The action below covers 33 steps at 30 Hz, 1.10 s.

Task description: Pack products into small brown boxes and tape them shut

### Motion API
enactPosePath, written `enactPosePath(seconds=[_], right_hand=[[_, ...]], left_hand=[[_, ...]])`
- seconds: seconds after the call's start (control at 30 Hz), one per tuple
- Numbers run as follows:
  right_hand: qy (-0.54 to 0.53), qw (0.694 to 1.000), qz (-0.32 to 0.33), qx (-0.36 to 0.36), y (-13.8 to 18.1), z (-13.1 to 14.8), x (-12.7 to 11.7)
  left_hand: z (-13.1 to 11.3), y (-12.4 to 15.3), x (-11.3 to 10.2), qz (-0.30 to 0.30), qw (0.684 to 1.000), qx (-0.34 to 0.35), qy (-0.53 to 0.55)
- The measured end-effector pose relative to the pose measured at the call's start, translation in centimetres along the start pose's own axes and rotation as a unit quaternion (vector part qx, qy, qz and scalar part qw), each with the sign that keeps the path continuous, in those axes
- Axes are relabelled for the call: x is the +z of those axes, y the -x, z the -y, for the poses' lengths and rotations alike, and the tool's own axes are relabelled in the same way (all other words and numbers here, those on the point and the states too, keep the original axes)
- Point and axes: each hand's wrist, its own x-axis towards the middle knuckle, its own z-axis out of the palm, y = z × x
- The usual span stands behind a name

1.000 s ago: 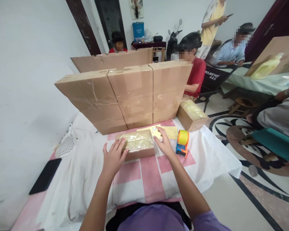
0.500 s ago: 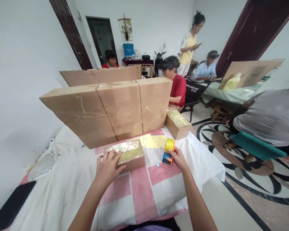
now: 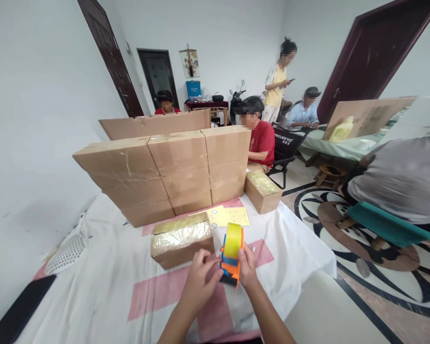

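My right hand (image 3: 248, 267) is closed around the right side of a tape dispenser (image 3: 231, 270), orange and blue with a wide roll of yellow tape (image 3: 233, 240). The thumb and bent fingers of my left hand (image 3: 202, 282) press at the dispenser's left lower side, near its blue part. Whether they pinch the tape's loose end is too small to tell. Just beyond my left hand lies a cardboard box (image 3: 184, 255), its top covered with shiny tape, touched by neither hand clearly. Behind the dispenser, a yellow patterned patch (image 3: 232, 216) shows on the cloth.
Stacked cardboard boxes (image 3: 179, 174) form a wall at the table's back. Another taped box (image 3: 264, 193) stands at the back right corner. A white and pink cloth (image 3: 107, 286) covers the table; a dark flat object (image 3: 25, 310) lies left. Several people sit or stand around.
My left hand has left the box top and come right to the dispenser. My right hand has brought the dispenser left and nearer to me. The box now sits turned, its near side more visible.
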Motion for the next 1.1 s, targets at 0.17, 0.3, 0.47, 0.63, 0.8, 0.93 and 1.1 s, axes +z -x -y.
enactPosePath(seconds=[0.17, 0.3, 0.47, 0.63, 0.8, 0.93, 1.1], right_hand=[[0.129, 0.988, 0.021, -0.088, 0.2, 0.0, -0.2], [0.182, 0.969, 0.012, -0.164, -1.2, 0.2, -1.3], [0.132, 0.972, -0.175, -0.087, -4.3, 2.3, -1.5], [0.014, 0.976, -0.208, -0.064, -5.9, 3.9, -0.4], [-0.020, 0.983, -0.180, -0.044, -5.0, 2.9, -0.1], [-0.028, 0.985, -0.166, -0.030, -4.7, 2.1, -0.3], [-0.062, 0.983, -0.170, -0.020, -5.2, 2.2, 0.0]], left_hand=[[-1.0, 0.1, 2.2, 0.017, 0.979, -0.057, 0.197], [-2.4, 0.5, 2.2, -0.007, 0.957, -0.101, 0.270], [-4.4, 0.9, 1.4, 0.005, 0.961, -0.100, 0.259], [-3.9, 1.6, 1.2, 0.000, 0.970, -0.110, 0.218], [-3.5, 2.5, 1.4, 0.004, 0.969, -0.119, 0.215], [-3.5, 2.8, 1.4, 0.010, 0.966, -0.126, 0.226], [-3.5, 3.0, 1.5, 0.073, 0.913, -0.220, 0.337]])
